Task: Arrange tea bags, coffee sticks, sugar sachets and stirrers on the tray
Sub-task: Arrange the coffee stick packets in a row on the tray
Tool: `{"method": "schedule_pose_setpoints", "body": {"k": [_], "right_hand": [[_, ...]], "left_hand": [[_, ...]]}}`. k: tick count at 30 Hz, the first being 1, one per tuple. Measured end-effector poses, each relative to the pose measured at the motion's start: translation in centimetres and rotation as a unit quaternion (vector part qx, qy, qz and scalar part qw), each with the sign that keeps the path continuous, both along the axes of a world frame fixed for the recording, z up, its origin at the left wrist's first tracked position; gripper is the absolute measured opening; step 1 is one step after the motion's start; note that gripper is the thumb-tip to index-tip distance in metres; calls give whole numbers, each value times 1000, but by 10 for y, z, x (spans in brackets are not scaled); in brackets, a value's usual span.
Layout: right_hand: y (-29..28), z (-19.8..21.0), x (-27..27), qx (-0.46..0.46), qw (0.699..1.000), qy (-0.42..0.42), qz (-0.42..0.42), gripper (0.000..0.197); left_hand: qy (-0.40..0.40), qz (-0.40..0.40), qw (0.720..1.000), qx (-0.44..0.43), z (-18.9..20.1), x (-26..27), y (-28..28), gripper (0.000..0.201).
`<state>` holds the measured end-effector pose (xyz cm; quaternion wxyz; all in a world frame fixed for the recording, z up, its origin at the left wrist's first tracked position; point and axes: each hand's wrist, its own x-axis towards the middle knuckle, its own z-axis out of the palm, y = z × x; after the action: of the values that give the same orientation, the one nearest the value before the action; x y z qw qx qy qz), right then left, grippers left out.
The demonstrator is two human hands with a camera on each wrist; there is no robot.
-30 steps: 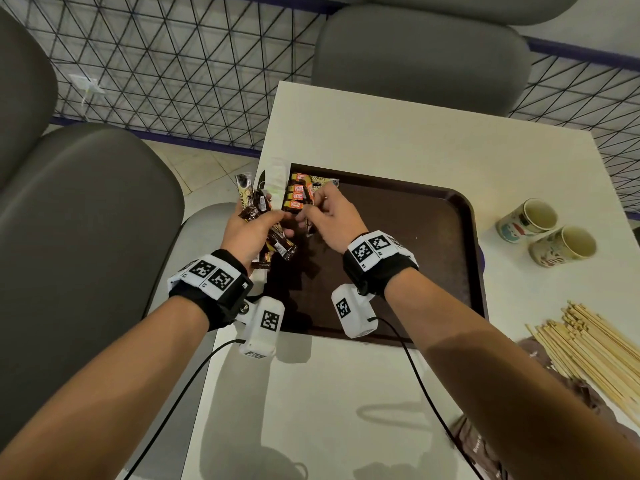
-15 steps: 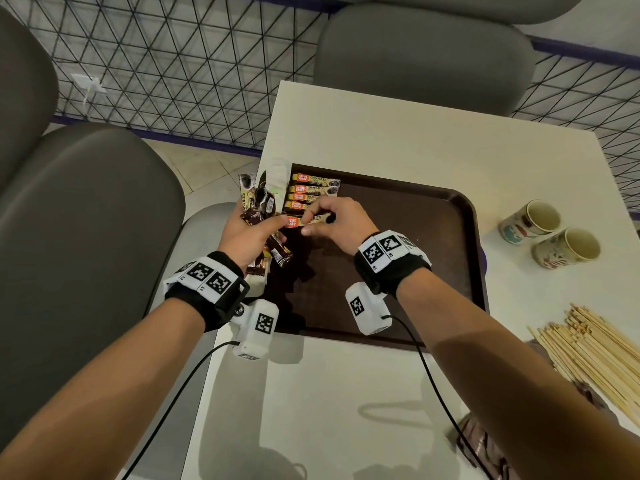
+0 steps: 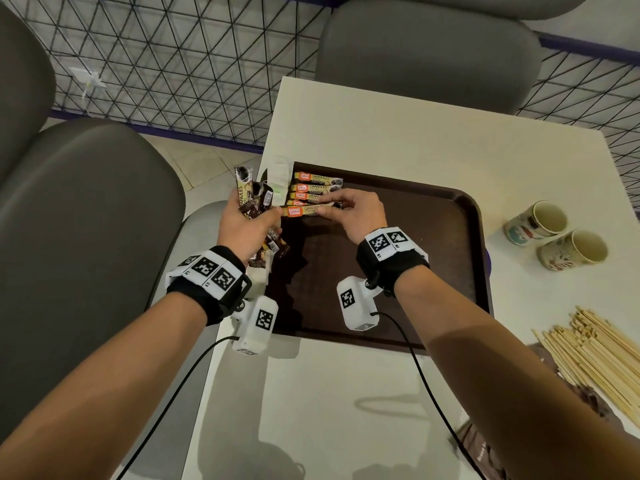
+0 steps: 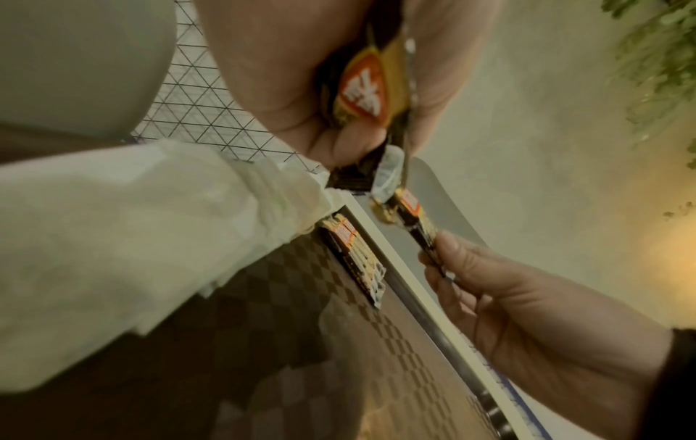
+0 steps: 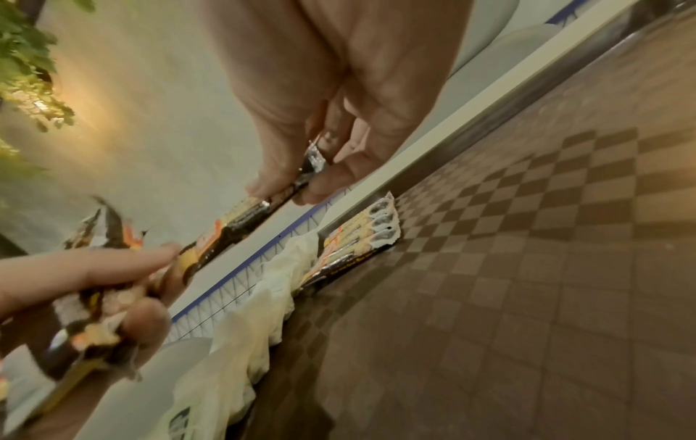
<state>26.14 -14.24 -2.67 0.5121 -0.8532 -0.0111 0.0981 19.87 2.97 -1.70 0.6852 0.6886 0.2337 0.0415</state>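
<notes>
A dark brown tray (image 3: 433, 237) lies on the pale table. Several coffee sticks (image 3: 317, 187) lie side by side in its far left corner; they also show as a row of sticks (image 5: 357, 238) in the right wrist view. My left hand (image 3: 247, 225) grips a bunch of coffee sticks (image 3: 251, 199) and a white plastic bag (image 4: 132, 253) at the tray's left edge. My right hand (image 3: 353, 213) pinches one coffee stick (image 3: 304, 211) by its right end, just above the tray in front of the row. That stick (image 5: 241, 226) has its left end at my left thumb.
Two paper cups (image 3: 554, 237) lie on their sides right of the tray. A pile of wooden stirrers (image 3: 595, 355) lies on a brown bag at the right front. Grey chairs (image 3: 86, 220) stand to the left and behind the table.
My right hand has drawn one coffee stick out of the bunch in my left hand and carried it to the right, level, in front of the row on the tray.
</notes>
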Motion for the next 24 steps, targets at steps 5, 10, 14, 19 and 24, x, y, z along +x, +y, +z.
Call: {"method": "schedule_pose_setpoints", "body": {"k": [5,10,14,19,24], "right_hand": [[-7,-14,2,8,997,65,-42,17],[-13,-25,-4,-59,994,91,-26,21],[-9,-29,-7,-69,992,99,-35,21],[-5,-32,-3,-102,991,81,-32,28],[-1,-36,0,-162,986,36,-12,32]], "left_hand": [[25,10,1000,-4,-3,1,9,33],[36,9,999,-1,-7,0,13,32],[34,-3,999,1,-7,1,11,31],[37,-3,999,-4,-6,1,11,32],[39,-3,999,-7,-6,2,12,34]]}}
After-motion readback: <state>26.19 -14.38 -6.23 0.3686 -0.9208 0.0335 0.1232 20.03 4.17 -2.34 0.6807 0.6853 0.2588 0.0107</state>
